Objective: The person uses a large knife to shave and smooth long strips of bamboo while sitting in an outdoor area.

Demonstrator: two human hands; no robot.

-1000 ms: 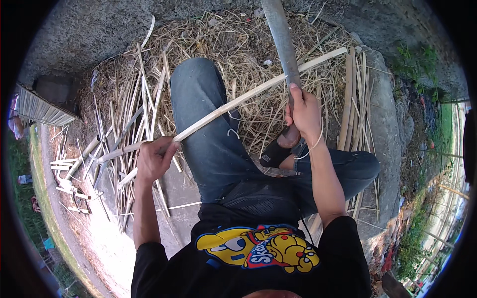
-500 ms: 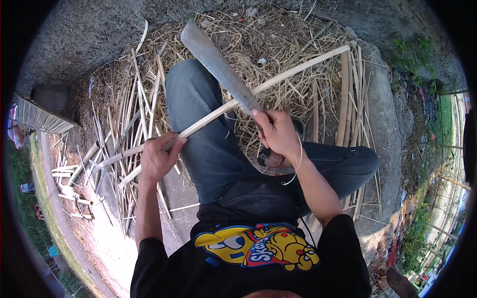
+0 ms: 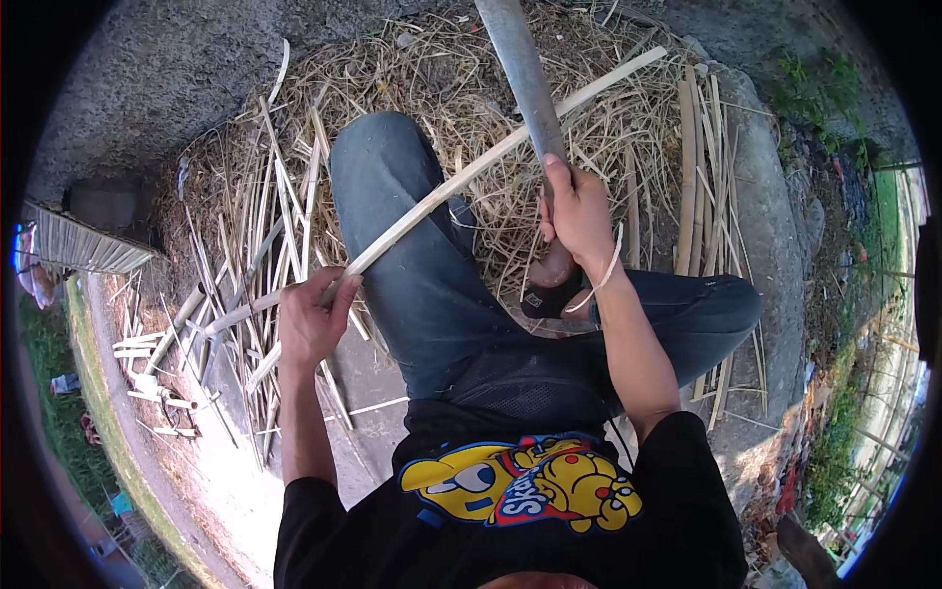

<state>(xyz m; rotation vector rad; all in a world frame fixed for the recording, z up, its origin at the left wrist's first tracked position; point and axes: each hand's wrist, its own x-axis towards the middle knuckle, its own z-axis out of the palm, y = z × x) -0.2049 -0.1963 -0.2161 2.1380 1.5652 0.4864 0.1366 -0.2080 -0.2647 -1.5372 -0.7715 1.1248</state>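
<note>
A long pale bamboo strip [image 3: 461,182] runs slantwise over my raised left knee, its far end up at the right. Near its lower end my left hand [image 3: 316,312] is closed round it, thumb on top. My right hand [image 3: 577,211] grips a machete [image 3: 522,74] low on the tool; the fingers cover the grip. The broad grey blade points away from me and crosses the strip beyond the knee, and its tip runs out of the top of the view.
Loose bamboo strips [image 3: 280,221] lie in a tangle at my left. More split lengths [image 3: 692,177] lie at the right along a concrete edge [image 3: 760,196]. Dry shavings [image 3: 442,69] cover the ground ahead, up to a rough grey wall [image 3: 177,88].
My right hand has moved away from me and to the right, swinging the machete more upright along the strip. The strip's far end has shifted slightly left and up; my left hand keeps its hold.
</note>
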